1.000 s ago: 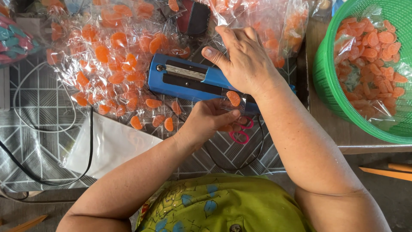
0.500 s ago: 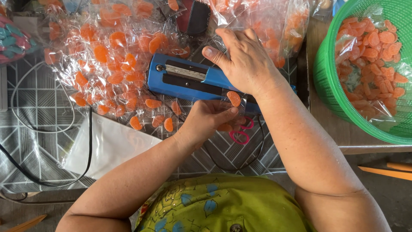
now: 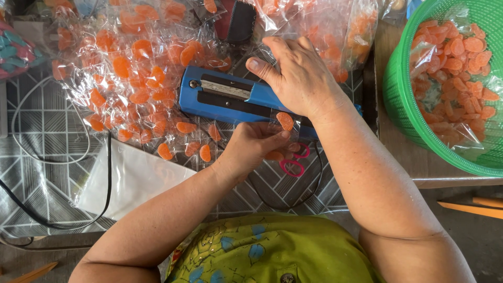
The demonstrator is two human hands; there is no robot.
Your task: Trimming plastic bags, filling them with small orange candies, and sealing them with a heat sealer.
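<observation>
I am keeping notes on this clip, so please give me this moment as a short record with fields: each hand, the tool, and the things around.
right hand: right hand lies palm down on the blue heat sealer
left hand: left hand pinches a small clear bag with an orange candy at the sealer's near edge
sealed bags: pile of small candy bags left of and behind the sealer
basket: green basket at right, holding loose orange candies
scissors: pink-handled scissors, partly hidden beside the left hand
surface: patterned table cover
</observation>
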